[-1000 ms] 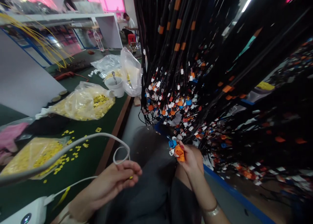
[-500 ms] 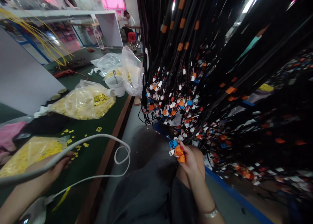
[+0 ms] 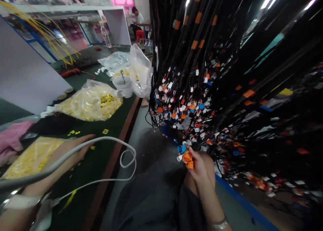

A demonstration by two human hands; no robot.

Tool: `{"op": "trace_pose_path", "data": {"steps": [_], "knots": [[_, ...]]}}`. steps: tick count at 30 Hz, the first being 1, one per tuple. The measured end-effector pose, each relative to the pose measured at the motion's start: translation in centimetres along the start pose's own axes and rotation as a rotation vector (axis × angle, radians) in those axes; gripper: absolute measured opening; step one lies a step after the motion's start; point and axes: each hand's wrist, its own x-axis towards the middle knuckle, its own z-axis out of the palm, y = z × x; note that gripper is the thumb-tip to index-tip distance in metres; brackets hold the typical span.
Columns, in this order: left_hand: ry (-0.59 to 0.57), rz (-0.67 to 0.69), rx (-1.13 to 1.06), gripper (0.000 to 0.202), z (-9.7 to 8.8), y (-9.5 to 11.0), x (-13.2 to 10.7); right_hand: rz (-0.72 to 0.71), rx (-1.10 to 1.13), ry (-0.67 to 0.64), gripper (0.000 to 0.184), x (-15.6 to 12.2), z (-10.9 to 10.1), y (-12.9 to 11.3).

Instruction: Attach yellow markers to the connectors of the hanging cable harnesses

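My right hand is closed round a small cluster of orange, blue and white connectors at the end of black cables. Those cables belong to a big hanging bundle of black wire harnesses tipped with many coloured plugs. My left hand reaches out flat over the green table, fingers stretched toward small yellow parts scattered there. A white cable crosses in front of the hand and hides part of it.
Clear bags of yellow parts lie on the table, with a white cup and spoon behind. Pink cloth sits at the left edge. A person sits far back. A blue rail runs under the harnesses.
My left hand left my lap and moved out left over the table to the loose yellow parts. My right hand kept its hold on the connectors.
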Motion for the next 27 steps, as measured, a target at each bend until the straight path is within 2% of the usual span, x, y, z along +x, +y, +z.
{"op": "trace_pose_path", "data": {"steps": [3, 6, 9, 14, 18, 23, 27], "knots": [[-0.106, 0.138, 0.078, 0.053, 0.9, 2.2, 3.0, -0.004, 0.001, 0.011, 0.025, -0.1, 0.1, 0.0], [-0.154, 0.141, 0.145, 0.062, 1.8, 3.2, 5.7, -0.013, 0.002, 0.028, 0.021, -0.2, 0.0, 0.1], [-0.181, 0.131, 0.158, 0.052, 2.2, 2.8, 7.2, -0.013, -0.013, 0.032, 0.021, -0.1, -0.3, 0.1], [-0.237, 0.076, 0.045, 0.034, 2.0, 1.8, 7.4, -0.006, -0.008, 0.039, 0.022, 0.2, -0.8, 0.2], [-0.117, 0.016, -0.054, 0.031, 0.9, 2.6, 8.5, -0.01, -0.008, 0.053, 0.021, 0.4, -0.7, 0.2], [0.007, -0.146, -0.27, 0.046, -1.3, 4.0, 13.2, -0.001, -0.007, 0.049, 0.021, 0.5, -0.6, 0.4], [0.091, -0.121, -0.086, 0.037, -1.9, 4.3, 17.3, -0.032, -0.018, 0.057, 0.023, 0.4, -0.5, 0.4]]}}
